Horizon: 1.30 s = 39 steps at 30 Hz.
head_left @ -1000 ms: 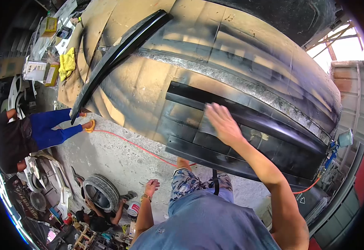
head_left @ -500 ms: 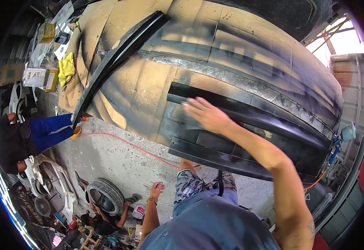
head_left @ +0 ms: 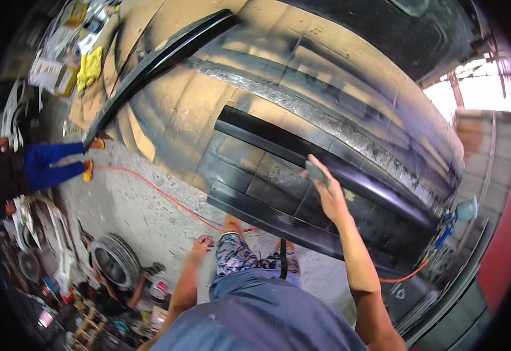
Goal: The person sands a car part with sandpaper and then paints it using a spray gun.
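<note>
Room runs between the upper black panel (head_left: 267,136) and lower black panel (head_left: 267,219); a spray gun (head_left: 444,226) bounds its right end

Right fingers (head_left: 321,165) turned edgewise, shifted rightward along black panel (head_left: 264,133).

The right arm (head_left: 358,251) stretches up from the lower right, the right hand (head_left: 329,192) gripping near the centre; the left hand (head_left: 201,247) sits loosely curled, lower left of centre.
</note>
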Each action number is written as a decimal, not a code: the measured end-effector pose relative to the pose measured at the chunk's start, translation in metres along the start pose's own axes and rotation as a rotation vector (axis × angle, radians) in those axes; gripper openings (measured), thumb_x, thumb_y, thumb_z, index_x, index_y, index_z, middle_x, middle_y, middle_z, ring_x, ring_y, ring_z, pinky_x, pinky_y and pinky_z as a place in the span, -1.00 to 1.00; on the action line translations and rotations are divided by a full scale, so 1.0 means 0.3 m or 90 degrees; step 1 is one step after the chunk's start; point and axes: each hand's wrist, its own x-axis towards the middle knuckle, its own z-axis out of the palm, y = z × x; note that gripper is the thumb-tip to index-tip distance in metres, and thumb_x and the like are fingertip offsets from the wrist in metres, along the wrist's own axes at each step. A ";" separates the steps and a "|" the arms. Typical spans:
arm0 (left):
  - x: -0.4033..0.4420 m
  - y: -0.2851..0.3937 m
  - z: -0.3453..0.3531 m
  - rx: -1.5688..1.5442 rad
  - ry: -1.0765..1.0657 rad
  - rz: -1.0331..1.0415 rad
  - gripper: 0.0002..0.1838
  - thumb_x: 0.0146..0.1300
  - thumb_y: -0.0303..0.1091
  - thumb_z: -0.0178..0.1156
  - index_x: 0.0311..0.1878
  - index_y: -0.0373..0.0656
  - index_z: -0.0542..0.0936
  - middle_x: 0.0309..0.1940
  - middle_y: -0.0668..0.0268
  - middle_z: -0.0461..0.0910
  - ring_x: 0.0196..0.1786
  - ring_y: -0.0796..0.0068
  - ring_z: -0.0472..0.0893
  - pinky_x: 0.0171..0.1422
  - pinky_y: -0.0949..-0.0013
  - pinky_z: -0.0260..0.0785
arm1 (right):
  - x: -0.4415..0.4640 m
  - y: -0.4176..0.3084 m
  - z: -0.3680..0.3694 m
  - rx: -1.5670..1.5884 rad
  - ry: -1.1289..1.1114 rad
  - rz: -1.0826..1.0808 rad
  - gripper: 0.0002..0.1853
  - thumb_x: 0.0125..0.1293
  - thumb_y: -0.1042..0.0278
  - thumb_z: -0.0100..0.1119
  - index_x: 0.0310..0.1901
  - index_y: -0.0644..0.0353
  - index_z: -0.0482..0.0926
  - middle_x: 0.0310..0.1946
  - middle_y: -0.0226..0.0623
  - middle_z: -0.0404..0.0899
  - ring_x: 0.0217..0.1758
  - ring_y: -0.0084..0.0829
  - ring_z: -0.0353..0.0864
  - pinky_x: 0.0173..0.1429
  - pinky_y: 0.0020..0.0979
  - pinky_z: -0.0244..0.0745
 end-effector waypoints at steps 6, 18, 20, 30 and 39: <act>0.069 -0.064 0.203 -0.079 -0.017 -0.014 -0.77 0.36 -0.12 0.16 -0.14 -0.06 0.61 -0.36 0.36 0.67 -0.30 0.56 0.62 -0.18 0.34 0.46 | 0.151 -0.033 -0.106 -0.192 -0.155 0.267 -0.69 0.45 0.31 0.00 0.11 0.30 0.41 -0.25 -0.17 0.62 -0.23 -0.36 0.64 -0.08 -0.38 0.50; 0.219 -0.221 0.455 0.006 0.128 0.177 -0.74 0.28 -0.18 0.14 -0.27 -0.20 0.62 -0.41 0.01 0.64 -0.26 0.03 0.65 -0.16 0.17 0.46 | 0.413 0.027 0.248 -0.667 -0.108 0.026 -0.52 0.22 -0.10 0.25 -0.13 0.20 0.51 -0.14 -0.04 0.59 -0.14 0.02 0.63 -0.09 -0.05 0.51; 0.233 -0.234 0.444 -0.008 0.123 0.182 -0.76 0.28 -0.21 0.15 -0.26 -0.21 0.62 -0.41 0.07 0.65 -0.29 0.13 0.66 -0.16 0.22 0.47 | 0.379 0.032 0.202 -0.668 -0.099 0.017 -0.54 0.20 -0.07 0.29 -0.14 0.20 0.50 -0.21 -0.07 0.57 -0.18 0.03 0.62 -0.15 -0.05 0.52; 0.258 -0.293 0.328 -0.186 0.093 0.156 -0.79 0.35 -0.23 0.14 -0.29 -0.18 0.59 -0.47 0.38 0.61 -0.48 0.64 0.53 -0.40 0.52 0.36 | 0.411 0.038 0.220 -0.610 -0.076 0.012 -0.50 0.11 -0.08 0.38 -0.17 0.21 0.51 -0.19 -0.07 0.57 -0.10 -0.02 0.61 -0.05 -0.11 0.50; 0.255 -0.255 0.271 -0.235 0.077 0.054 -0.74 0.35 -0.15 0.14 -0.22 -0.17 0.58 -0.44 0.34 0.63 -0.44 0.56 0.60 -0.41 0.45 0.39 | 0.425 0.016 0.251 -0.653 -0.111 -0.032 -0.54 0.13 -0.09 0.35 -0.25 0.19 0.54 -0.22 -0.10 0.55 -0.20 0.00 0.61 -0.19 -0.11 0.53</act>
